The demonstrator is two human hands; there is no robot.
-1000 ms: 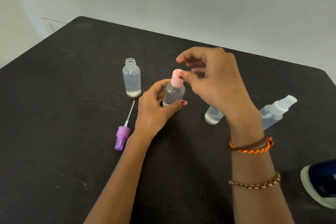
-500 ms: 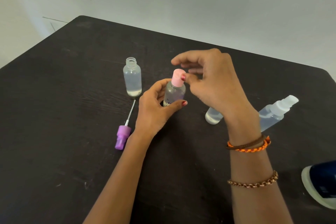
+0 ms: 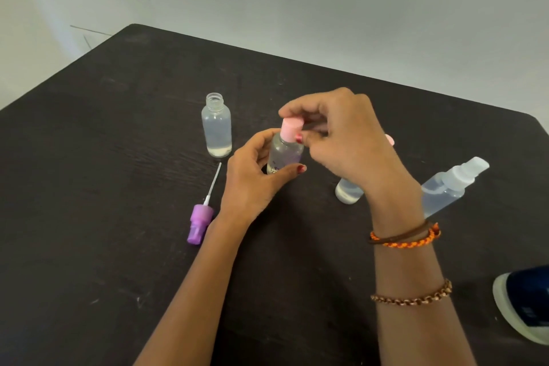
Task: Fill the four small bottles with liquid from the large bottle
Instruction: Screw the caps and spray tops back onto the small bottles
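While your left hand [image 3: 255, 178] curls round the lower body of the small bottle [image 3: 285, 154] at the middle of the dark worktop [image 3: 89, 187], thumb across its near side, your right hand [image 3: 341, 140] sits over the top of it with its fingers [image 3: 292, 111] clamped on the pink cap [image 3: 291, 128], the forefinger on the far side of the cap and the thumb at its near right edge. That bottle stands upright, clear, with liquid inside and a small printed label near its base. To the left and a little farther off, an open bottle [image 3: 216, 125] stands upright with no cap, holding only a shallow layer of liquid at the bottom. Just near of it, a purple spray top [image 3: 199, 224] lies flat on the worktop, its thin white tube pointing toward the open bottle, and it lies just beside your left wrist. To the right, a third small bottle [image 3: 347, 192] stands mostly hidden behind your right wrist; only its base shows. Farther right, a larger clear spray bottle [image 3: 451, 187] with a whitish top lies tilted on its side, holding liquid. At the near right edge of view sits a dark blue and white object [image 3: 523, 303], cut off. Your right forearm wears an orange braided band [image 3: 407, 238] and a brown beaded bracelet [image 3: 413, 297].
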